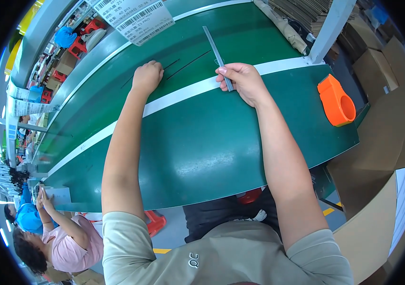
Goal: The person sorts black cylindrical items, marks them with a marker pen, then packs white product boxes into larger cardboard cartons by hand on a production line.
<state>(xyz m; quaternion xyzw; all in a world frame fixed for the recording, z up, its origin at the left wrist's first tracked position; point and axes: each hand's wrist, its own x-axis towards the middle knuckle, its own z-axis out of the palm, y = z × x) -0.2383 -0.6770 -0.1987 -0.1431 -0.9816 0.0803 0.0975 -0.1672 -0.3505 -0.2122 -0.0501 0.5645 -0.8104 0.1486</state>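
My right hand (242, 81) pinches a thin, narrow grey strip (212, 42), partly see-through, between thumb and fingers. The strip stands tilted, its upper end over the green belt and its lower end below my fingers. My left hand (149, 76) is closed and lowered to the green belt (240, 33); its fingertips are hidden, so what they may hold does not show. Thin dark lines (188, 65) run along the belt beside it; whether they are marks or slim pieces I cannot tell.
An orange tape dispenser (337, 102) sits on the right of the green worktop (202, 142). A white rail (178, 99) divides worktop and belt. Printed labels (136, 19) hang at the top. Cardboard boxes (373, 66) stand at right; a person in pink (76, 242) is at lower left.
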